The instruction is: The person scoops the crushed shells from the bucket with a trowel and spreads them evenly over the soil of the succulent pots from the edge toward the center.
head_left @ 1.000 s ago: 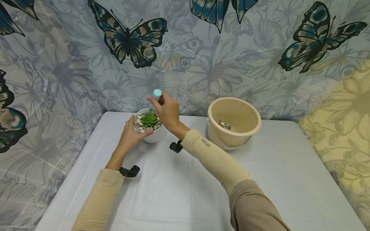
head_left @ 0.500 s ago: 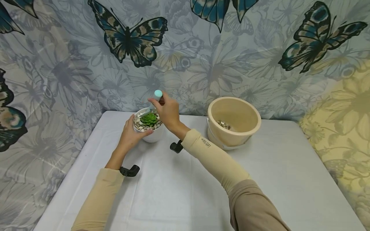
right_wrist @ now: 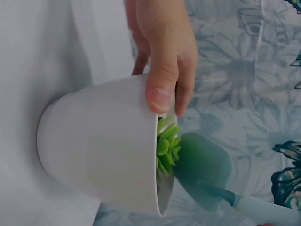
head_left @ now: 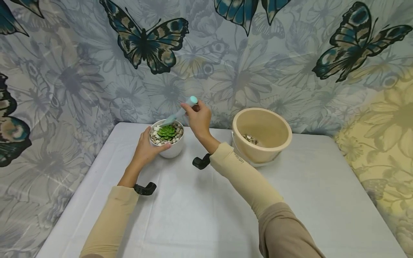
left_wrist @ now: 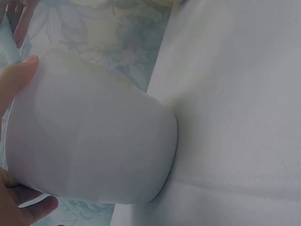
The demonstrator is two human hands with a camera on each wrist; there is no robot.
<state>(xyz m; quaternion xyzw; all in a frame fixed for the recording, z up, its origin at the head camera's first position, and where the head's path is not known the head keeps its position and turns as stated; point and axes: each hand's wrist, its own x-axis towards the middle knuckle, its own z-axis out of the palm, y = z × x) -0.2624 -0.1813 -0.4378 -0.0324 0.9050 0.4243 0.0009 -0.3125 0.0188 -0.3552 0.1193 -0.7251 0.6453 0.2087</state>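
Note:
A white flowerpot (head_left: 171, 152) stands on the cloth, holding a green succulent (head_left: 166, 132) ringed by pebbles (head_left: 156, 138). My left hand (head_left: 143, 149) grips the pot from the left, its thumb at the near rim and its fingers round the far left side. My right hand (head_left: 200, 119) holds a small teal trowel (right_wrist: 202, 167) by its pale blue handle (head_left: 187, 107), to the right of the pot. The trowel slants down leftward, its blade over the far side of the pot behind the succulent. In the left wrist view the pot wall (left_wrist: 94, 136) hides the plant.
To the right stands a beige bucket (head_left: 255, 154) with a white handle and some pebbles (head_left: 250, 139) at its bottom. White cloth (head_left: 193, 215) covers the table, whose back edge meets a butterfly-patterned backdrop (head_left: 200, 68).
My right hand has shifted right and tilted the trowel handle rightward, so the blade and more of the pot's pebbles show. My left hand keeps its grip on the pot.

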